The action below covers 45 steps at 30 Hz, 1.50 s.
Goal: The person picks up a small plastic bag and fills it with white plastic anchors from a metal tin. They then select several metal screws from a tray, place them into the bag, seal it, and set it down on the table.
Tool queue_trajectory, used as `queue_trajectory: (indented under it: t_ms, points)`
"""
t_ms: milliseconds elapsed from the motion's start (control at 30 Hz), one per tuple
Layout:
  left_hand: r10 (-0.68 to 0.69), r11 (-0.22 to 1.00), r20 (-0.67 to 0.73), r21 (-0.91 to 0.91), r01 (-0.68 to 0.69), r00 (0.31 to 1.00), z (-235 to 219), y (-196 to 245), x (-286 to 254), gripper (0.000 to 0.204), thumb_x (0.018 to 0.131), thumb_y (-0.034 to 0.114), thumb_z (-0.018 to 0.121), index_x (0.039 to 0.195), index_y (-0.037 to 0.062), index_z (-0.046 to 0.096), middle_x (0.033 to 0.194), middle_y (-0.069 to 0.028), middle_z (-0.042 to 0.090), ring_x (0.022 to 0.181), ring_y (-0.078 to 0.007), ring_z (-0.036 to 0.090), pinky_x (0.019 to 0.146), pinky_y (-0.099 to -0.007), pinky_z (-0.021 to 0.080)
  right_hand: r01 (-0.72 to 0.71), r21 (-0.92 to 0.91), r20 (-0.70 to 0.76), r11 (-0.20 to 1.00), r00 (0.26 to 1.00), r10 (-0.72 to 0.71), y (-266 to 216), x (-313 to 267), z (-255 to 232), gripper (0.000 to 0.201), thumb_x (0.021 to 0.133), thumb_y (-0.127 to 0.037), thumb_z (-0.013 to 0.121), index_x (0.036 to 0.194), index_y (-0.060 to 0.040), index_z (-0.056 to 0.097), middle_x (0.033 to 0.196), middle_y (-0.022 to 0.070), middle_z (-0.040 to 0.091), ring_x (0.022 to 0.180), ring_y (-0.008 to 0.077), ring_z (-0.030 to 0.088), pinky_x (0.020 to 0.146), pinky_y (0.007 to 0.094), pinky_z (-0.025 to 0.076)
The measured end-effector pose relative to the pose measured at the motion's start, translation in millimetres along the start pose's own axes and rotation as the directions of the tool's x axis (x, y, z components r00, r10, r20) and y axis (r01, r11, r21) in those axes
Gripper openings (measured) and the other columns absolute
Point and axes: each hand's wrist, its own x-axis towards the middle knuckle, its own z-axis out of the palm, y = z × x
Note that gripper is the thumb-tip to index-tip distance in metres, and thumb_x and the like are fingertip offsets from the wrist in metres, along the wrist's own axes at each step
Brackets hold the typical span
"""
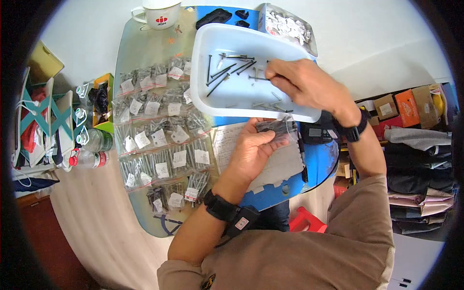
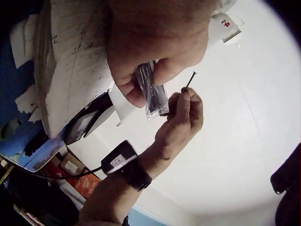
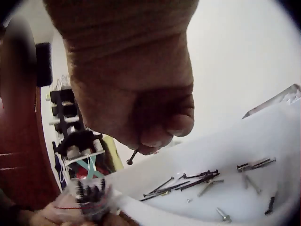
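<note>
My left hand (image 1: 252,150) holds a small clear bag of dark screws (image 1: 275,129) between thumb and fingers, just below the near rim of the white tray (image 1: 205,104). Over the tray, my right hand (image 1: 304,82) pinches a dark screw (image 2: 191,80), its head sticking out past the fingers in the left wrist view. Loose dark screws (image 3: 197,181) and a few lighter ones lie in the tray. The bag's dark threaded ends (image 3: 91,193) show in the right wrist view.
Rows of labelled screw bags (image 1: 159,140) cover the table's left side. Handwritten sheets (image 1: 229,145) lie under my left hand. A white mug (image 1: 162,14) stands at the back left, a box of white pieces (image 1: 287,26) behind the tray, and a black device (image 1: 316,133) at right.
</note>
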Motion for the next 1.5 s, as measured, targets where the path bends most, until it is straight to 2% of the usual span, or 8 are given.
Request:
queue_trajectory:
  t_ms: [67,167,367,567,633,867,967,1500]
  points:
    - [-0.002,1.000,0.008,-0.001,0.002,1.000,0,1,0,0.037,0.085,0.000,0.059,0.120,0.0013,0.051,0.117,-0.0158,0.061,0.103,-0.0312,0.061,0.090,-0.0474,0.051,0.035,0.126,-0.216,0.991,0.976,-0.007,-8,-32,-4,0.008,0.089,-0.010,0.060,0.090,-0.0023,0.062,0.076,0.0167,0.064,0.070,0.0382,0.062,0.066,0.0418,0.049]
    - [0.011,0.999,-0.047,0.038,-0.009,0.999,4,2,-2,0.031,0.085,0.002,0.056,0.116,0.0014,0.055,0.116,-0.0175,0.061,0.104,-0.0329,0.061,0.091,-0.0480,0.051,-0.081,0.262,-0.248,0.962,0.957,0.148,-20,-80,-2,0.008,0.088,-0.005,0.064,0.095,-0.0007,0.065,0.080,0.0114,0.063,0.071,0.0237,0.062,0.065,0.0308,0.048]
    - [-0.013,0.999,-0.037,0.048,0.015,0.999,5,3,-3,0.031,0.084,0.003,0.053,0.115,0.0001,0.054,0.114,-0.0193,0.062,0.102,-0.0326,0.062,0.092,-0.0486,0.049,-0.172,0.395,-0.253,0.902,0.924,0.287,-33,-124,12,0.010,0.086,-0.007,0.068,0.094,-0.0009,0.067,0.082,0.0108,0.066,0.071,0.0211,0.064,0.063,0.0304,0.050]
    - [-0.005,0.997,-0.042,0.082,0.009,0.999,6,3,-3,0.030,0.084,0.002,0.052,0.115,-0.0013,0.053,0.114,-0.0199,0.061,0.102,-0.0334,0.062,0.092,-0.0494,0.050,-0.126,0.387,-0.279,0.913,0.928,0.247,-27,-123,22,0.008,0.084,-0.005,0.069,0.091,-0.0010,0.067,0.084,0.0142,0.067,0.073,0.0267,0.066,0.064,0.0332,0.051]
    - [-0.010,0.997,-0.035,0.072,0.012,0.999,5,3,-3,0.031,0.085,0.002,0.052,0.115,-0.0016,0.053,0.115,-0.0200,0.060,0.104,-0.0330,0.061,0.092,-0.0498,0.050,-0.011,0.293,-0.294,0.956,0.950,0.101,-23,-119,26,0.012,0.083,-0.004,0.071,0.094,0.0000,0.067,0.075,0.0100,0.063,0.065,0.0174,0.060,0.058,0.0295,0.047]
    - [-0.016,0.997,-0.016,0.076,0.018,1.000,4,4,-3,0.031,0.085,0.002,0.052,0.116,-0.0016,0.052,0.115,-0.0197,0.059,0.106,-0.0324,0.060,0.093,-0.0501,0.050,-0.134,0.431,-0.222,0.892,0.943,0.249,-36,-99,35,0.017,0.084,-0.005,0.072,0.099,-0.0040,0.063,0.063,0.0067,0.057,0.052,0.0147,0.052,0.049,0.0287,0.041]
    - [-0.017,0.999,-0.026,0.050,0.019,1.000,5,6,-3,0.031,0.085,0.003,0.053,0.116,-0.0022,0.052,0.115,-0.0193,0.058,0.106,-0.0321,0.060,0.094,-0.0497,0.050,-0.198,0.411,-0.150,0.890,0.948,0.280,-34,-96,33,0.022,0.084,-0.008,0.071,0.103,-0.0042,0.058,0.064,0.0146,0.061,0.056,0.0288,0.063,0.053,0.0344,0.047]
    - [-0.007,0.998,-0.049,0.069,0.010,0.999,5,2,-3,0.030,0.087,0.011,0.054,0.115,-0.0007,0.055,0.116,-0.0194,0.062,0.106,-0.0330,0.060,0.094,-0.0481,0.047,-0.129,0.713,-0.251,0.689,0.871,0.422,-23,-126,37,0.019,0.086,-0.003,0.071,0.102,-0.0025,0.060,0.075,-0.0031,0.060,0.066,0.0036,0.051,0.057,0.0210,0.041]
